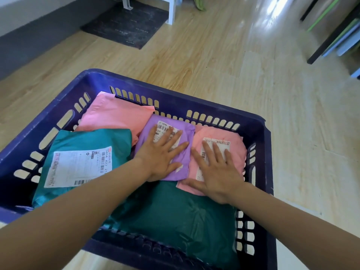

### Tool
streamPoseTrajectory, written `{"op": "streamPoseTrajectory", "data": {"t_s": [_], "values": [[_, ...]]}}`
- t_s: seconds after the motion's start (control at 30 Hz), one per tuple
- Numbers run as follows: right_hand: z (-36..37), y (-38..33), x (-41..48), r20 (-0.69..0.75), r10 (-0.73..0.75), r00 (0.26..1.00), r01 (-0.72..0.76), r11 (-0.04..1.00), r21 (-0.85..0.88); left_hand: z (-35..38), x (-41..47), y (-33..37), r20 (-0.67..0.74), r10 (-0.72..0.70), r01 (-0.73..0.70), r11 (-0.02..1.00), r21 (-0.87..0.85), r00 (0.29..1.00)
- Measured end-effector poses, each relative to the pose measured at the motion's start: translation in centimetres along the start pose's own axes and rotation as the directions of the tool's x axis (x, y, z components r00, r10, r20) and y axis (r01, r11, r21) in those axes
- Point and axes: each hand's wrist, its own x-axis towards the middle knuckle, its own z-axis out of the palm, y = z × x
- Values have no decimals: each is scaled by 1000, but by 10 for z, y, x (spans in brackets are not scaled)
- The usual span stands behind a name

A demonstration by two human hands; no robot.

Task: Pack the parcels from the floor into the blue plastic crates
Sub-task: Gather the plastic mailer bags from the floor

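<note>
A dark blue slotted plastic crate (194,103) stands on the wooden floor and holds several soft parcels. My left hand (162,152) presses flat, fingers spread, on a purple parcel (184,131) with a white label. My right hand (217,172) lies flat on a pink parcel (236,145) at the crate's right side, covering part of its label. A second pink parcel (116,115) lies at the back left. A teal parcel (87,145) with a large label sits at the left, and a dark green parcel (175,217) fills the front.
A dark mat (126,24) lies on the floor at the back left, beside white furniture legs (172,10). A grey wall base (39,36) runs along the left. Black-framed furniture (335,30) with coloured boards stands at the back right. Bare wooden floor (253,84) surrounds the crate.
</note>
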Motion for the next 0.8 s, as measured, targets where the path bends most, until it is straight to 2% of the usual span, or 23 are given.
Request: {"op": "streamPoseTrajectory", "data": {"t_s": [0.1,0.23,0.3,0.4,0.47,0.53,0.67,0.73,0.8], "values": [[-1,-3,4,60,11,998,-13,999,37,-3,1,1,20,-3,2,999,43,1000],[-15,-3,-5,112,-1,994,-17,988,155,-17,-21,1,-49,-54,53,998,-39,997],[-18,-12,-15,72,-76,994,68,991,113,-22,-43,1,-98,-60,55,997,-50,993],[-20,-38,-20,-74,-232,970,235,971,34,-22,-76,-10,-128,-125,113,989,-97,984],[-24,-63,-13,-235,-341,910,349,937,-6,-19,-95,-27,-109,-212,196,970,-146,971],[-30,-88,-1,-354,-455,817,446,888,-111,-12,-112,-47,-68,-308,288,935,-206,949],[-41,-127,23,-414,-625,662,557,780,-286,7,-141,-85,103,-442,448,823,-348,891],[-41,-140,29,-450,-703,550,601,708,-372,17,-151,-97,157,-456,478,779,-405,876],[-36,-149,29,-465,-747,476,636,657,-405,25,-157,-102,189,-431,468,764,-443,882]]}}
